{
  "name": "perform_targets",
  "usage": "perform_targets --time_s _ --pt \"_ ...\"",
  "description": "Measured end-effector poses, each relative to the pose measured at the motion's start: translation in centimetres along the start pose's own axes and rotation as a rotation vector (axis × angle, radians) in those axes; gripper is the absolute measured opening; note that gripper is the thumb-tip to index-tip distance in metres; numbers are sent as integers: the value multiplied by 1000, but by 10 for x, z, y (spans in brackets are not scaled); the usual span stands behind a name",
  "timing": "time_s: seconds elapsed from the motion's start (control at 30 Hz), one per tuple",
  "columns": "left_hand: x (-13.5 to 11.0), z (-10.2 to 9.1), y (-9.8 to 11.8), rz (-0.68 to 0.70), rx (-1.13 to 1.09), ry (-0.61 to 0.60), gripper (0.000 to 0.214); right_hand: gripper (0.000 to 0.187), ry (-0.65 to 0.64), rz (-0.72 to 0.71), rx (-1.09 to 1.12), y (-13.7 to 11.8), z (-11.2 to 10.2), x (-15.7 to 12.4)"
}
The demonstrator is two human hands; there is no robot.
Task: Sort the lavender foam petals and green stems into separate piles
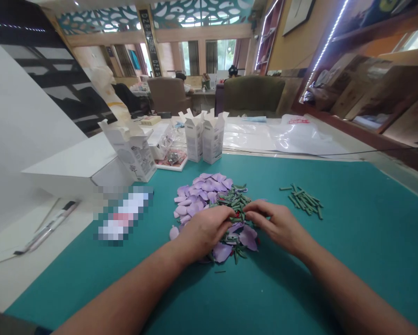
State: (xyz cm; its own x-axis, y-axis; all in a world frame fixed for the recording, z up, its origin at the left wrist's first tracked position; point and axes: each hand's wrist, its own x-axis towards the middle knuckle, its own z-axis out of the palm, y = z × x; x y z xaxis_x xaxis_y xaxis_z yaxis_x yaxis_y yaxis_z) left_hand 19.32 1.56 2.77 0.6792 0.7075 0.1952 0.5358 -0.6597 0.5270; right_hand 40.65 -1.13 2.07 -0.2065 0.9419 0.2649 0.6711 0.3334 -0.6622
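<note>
Green mat (369, 209), spread flat across the foreground. White box (69, 163), at the far left, beside the edge of the mat. Clear plastic sheet (247, 137), lying beyond the far edge of the mat, glossy with reflected light. Olive armchair (252, 95), in the background, to the right of a brown chair (167, 95). Heap of lilac petals (198, 190), at the middle of the mat, partly beneath the hands; mixed, toward its right side, with green pieces (239, 197). Left hand (204, 230), laid over the near left part of the heap; thumb and forefinger drawn narrowly together among the green pieces, impossible to tell holding from mere touching. Right hand (279, 223), extended over the right edge of the heap; thumb and forefinger bent, tips close together, any hold likewise impossible to tell. Three white cartons (214, 142), tops open: two side by side at the far edge of the mat, one farther left, next to the white box. Flat item (125, 216), at the left of the mat, details blurred. Short green sticks (305, 200), in a separate loose pile to the right of the heap. Pen (48, 230), left of the mat. Red bits (237, 215), near the fingertips. Thin dark stick (220, 271), alone on the near side.
</note>
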Motion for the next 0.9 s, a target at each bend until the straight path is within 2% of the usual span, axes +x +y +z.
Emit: perform_targets --time_s 0.07,0.2,0.33,0.43,0.53,0.67,0.8,0.9 --pt "-1 3 3 -27 -45 20 13 22 -70 -23 74 -11 7 -3" --pt "-2 6 5 -68 -75 16 14 13 -104 -86 61 -13 14 -4" --pt "-2 4 4 -50 -87 -10 17 11 -119 -127 -28 0 17 -2" --pt "0 -5 0 -22 -47 32 12 17 -78 -138 -168 22 13 2" --pt "3 -17 -9 -65 32 139 13 20 92 -36 -384 55 -3 6" --pt "6 -29 -23 -181 83 240 15 21 324 109 -575 102 -39 6" --pt "7 -29 -31 -232 103 228 16 19 410 234 -631 136 -67 -2" --pt "8 -26 -34 -234 110 199 17 19 409 314 -653 154 -75 -9"
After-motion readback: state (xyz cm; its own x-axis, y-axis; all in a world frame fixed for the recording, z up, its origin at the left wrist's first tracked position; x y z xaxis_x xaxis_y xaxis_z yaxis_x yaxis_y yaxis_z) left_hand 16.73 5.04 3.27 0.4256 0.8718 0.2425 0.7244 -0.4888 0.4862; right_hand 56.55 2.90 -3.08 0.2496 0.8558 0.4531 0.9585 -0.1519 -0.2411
